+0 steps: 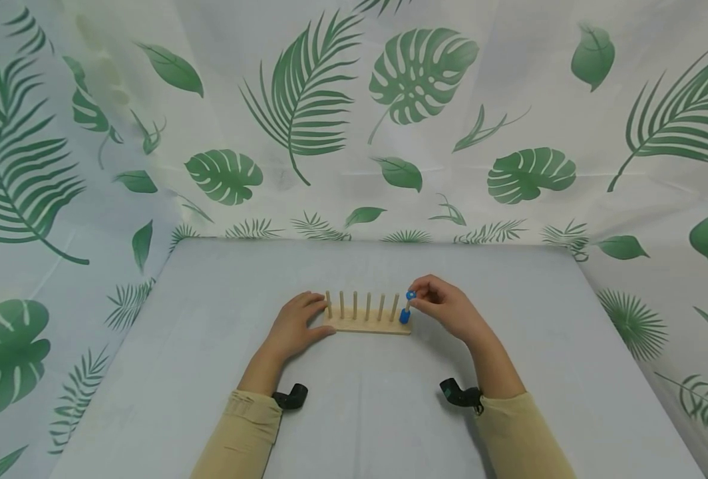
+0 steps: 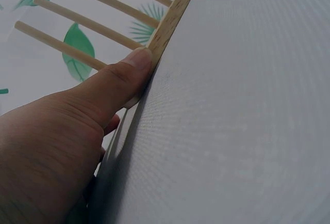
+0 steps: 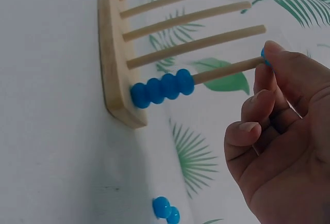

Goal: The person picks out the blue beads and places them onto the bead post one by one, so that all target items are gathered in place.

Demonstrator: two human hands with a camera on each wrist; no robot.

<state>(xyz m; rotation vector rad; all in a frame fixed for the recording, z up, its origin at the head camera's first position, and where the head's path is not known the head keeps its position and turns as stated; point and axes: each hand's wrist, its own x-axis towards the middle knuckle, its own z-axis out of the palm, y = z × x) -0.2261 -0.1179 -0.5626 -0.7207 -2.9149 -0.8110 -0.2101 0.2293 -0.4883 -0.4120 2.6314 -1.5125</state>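
A light wooden peg rack [image 1: 368, 324] with a row of upright pegs stands on the table. My left hand [image 1: 297, 324] grips its left end, the thumb [image 2: 129, 69] along the front edge of the base and the fingers behind. Several blue beads [image 3: 163, 88] sit stacked at the foot of the rightmost peg [image 3: 227, 72]. At that peg's top, my right hand [image 1: 444, 305] pinches another blue bead [image 1: 411, 295] between thumb and forefinger, mostly covered by the fingertips in the right wrist view. The other pegs seen in the head view carry no beads.
Two loose blue beads [image 3: 166, 210] show past the rack's right end in the right wrist view. A pale cloth covers the table [image 1: 360, 412]. Leaf-printed curtains [image 1: 330, 133] hang behind and at both sides. Each wrist wears a black camera [image 1: 292, 396].
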